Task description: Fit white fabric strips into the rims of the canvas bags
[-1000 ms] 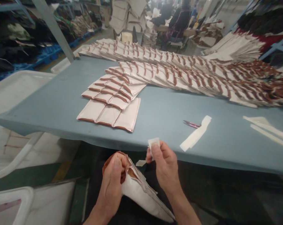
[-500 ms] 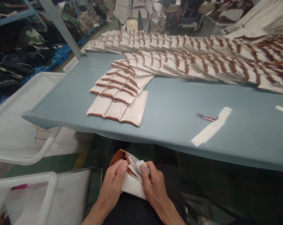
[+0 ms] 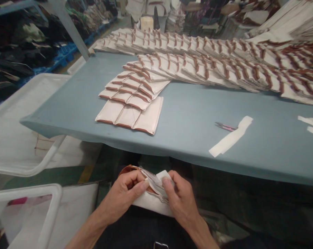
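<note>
Since a second ago, both hands have dropped from the table edge down onto the lap, and the small white slip that the right hand (image 3: 181, 197) held up in the air is now pressed against the bundle of cream pieces (image 3: 153, 199). That bundle, a thin stack of cream leather-like panels with a brown edge, lies across the dark trousers just below the near edge of the blue table (image 3: 187, 135). The left hand (image 3: 125, 193) is closed on the bundle's left end, thumb on top and fingers curled over the brown rim. The right hand pinches the white slip (image 3: 163, 174) between thumb and forefinger, right on the top layers of the bundle; the two hands nearly touch.

On the table, up from the bundle, a fanned block of finished cream panels (image 3: 132, 103) lies flat, and behind it long overlapping rows of the same panels (image 3: 210, 65) run across the far side. To the right of that block, well apart from it, small pink-handled snips (image 3: 225, 126) lie beside a white strip (image 3: 230, 136), their handles just at its upper end. White plastic bins (image 3: 27, 121) stand left of the table.
</note>
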Demonstrator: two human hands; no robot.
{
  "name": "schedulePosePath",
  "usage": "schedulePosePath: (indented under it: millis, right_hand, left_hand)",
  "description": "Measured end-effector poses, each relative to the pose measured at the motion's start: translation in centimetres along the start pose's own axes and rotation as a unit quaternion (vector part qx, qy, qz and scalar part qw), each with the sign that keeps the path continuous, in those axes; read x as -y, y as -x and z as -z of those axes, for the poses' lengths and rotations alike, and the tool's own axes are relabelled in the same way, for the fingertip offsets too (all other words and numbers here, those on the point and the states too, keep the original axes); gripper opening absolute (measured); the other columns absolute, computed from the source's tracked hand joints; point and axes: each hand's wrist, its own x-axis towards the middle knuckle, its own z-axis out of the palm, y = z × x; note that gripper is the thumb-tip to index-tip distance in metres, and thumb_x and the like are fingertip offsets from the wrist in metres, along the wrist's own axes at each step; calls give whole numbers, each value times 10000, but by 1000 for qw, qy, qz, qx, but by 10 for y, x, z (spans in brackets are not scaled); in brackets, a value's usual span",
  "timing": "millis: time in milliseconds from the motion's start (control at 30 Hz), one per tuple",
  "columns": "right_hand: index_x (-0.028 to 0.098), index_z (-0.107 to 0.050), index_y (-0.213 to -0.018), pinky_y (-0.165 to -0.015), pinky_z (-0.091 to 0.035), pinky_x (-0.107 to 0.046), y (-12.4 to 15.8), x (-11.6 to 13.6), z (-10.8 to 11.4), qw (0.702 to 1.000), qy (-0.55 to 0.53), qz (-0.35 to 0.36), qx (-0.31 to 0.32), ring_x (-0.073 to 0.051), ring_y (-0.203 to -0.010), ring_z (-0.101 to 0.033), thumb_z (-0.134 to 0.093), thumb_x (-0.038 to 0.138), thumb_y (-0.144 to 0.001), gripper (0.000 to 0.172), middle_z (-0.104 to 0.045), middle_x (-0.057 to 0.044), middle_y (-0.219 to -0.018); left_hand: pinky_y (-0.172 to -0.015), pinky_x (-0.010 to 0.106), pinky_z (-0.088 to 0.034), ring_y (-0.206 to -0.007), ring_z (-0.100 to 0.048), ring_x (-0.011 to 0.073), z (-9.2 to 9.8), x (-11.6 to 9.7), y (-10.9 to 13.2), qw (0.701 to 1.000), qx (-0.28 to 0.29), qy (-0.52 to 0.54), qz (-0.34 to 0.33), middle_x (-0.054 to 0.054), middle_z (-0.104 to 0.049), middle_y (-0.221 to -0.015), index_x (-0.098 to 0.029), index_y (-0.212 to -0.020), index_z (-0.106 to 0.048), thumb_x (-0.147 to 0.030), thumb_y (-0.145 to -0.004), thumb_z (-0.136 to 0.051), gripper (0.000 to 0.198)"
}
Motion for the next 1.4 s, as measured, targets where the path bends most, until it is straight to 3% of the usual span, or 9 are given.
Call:
schedulePosePath:
  millis: [100, 200, 400, 633, 867, 1000, 1100, 1400]
  right_hand:
    - [187, -645, -755, -502, -357, -220, -1, 29, 25, 999, -29, 4, 27, -110, -529, -514, -518, 382, -1025, 356, -595, 30, -617]
    - [190, -657, -761, -483, -359, -213, 3, 54, 38, 998, -62, -12, 15, -110, -514, -488, -563, 425, -1017, 360, -587, 29, -607]
    - [207, -605, -754, -437, -336, -205, 10, 73, 54, 995, -58, -82, 9, -109, -484, -437, -628, 495, -967, 359, -535, 38, -575]
    - [221, -572, -712, -410, -300, -209, 7, 76, 55, 996, 14, -80, 30, -105, -456, -438, -612, 428, -964, 329, -514, 47, -547]
    - [234, -537, -684, -488, -379, -248, 8, 85, 55, 998, 44, 0, -34, -137, -532, -504, -581, 351, -969, 312, -569, 7, -627]
    - [232, -614, -742, -433, -320, -240, 4, 81, 52, 999, 29, -37, -9, -112, -439, -455, -596, 366, -971, 266, -549, 47, -543]
    - [224, -627, -758, -456, -337, -239, 1, 71, 45, 998, 44, -51, -18, -113, -454, -491, -583, 365, -966, 255, -572, 47, -555]
    - [211, -615, -776, -512, -371, -233, 0, 55, 36, 997, 16, -67, -27, -119, -513, -530, -574, 392, -978, 275, -605, 35, -612]
  left_hand:
    - [-573, 216, -365, -644, -484, 132, -2, -15, -5, 999, 13, 14, -37, 26, -620, -748, -151, -701, -643, -530, -923, -674, 440]
    - [-508, 215, -289, -557, -380, 105, -7, -26, -8, 998, 37, 35, -38, -7, -539, -655, -151, -715, -683, -561, -938, -648, 468]
    - [-467, 230, -185, -499, -271, 93, -15, -32, -12, 992, 108, 62, -24, -46, -392, -566, -142, -778, -716, -626, -976, -558, 546]
    - [-468, 236, -206, -498, -276, 94, -22, -36, -17, 993, 93, 60, -39, -52, -371, -555, -175, -662, -569, -614, -983, -532, 546]
    - [-475, 234, -252, -525, -318, 111, -24, -35, -13, 998, 35, 3, -52, -25, -433, -597, -162, -705, -654, -555, -983, -532, 497]
    - [-490, 232, -311, -540, -374, 123, -28, -38, -13, 997, 1, -27, -66, -9, -489, -610, -166, -677, -636, -520, -968, -549, 466]
    - [-515, 231, -337, -562, -404, 128, -31, -37, -15, 996, -21, -42, -77, -8, -482, -621, -169, -644, -601, -497, -964, -545, 461]
    - [-501, 238, -318, -558, -394, 128, -33, -30, -18, 998, -19, -35, -51, -5, -486, -626, -163, -669, -616, -513, -946, -557, 451]
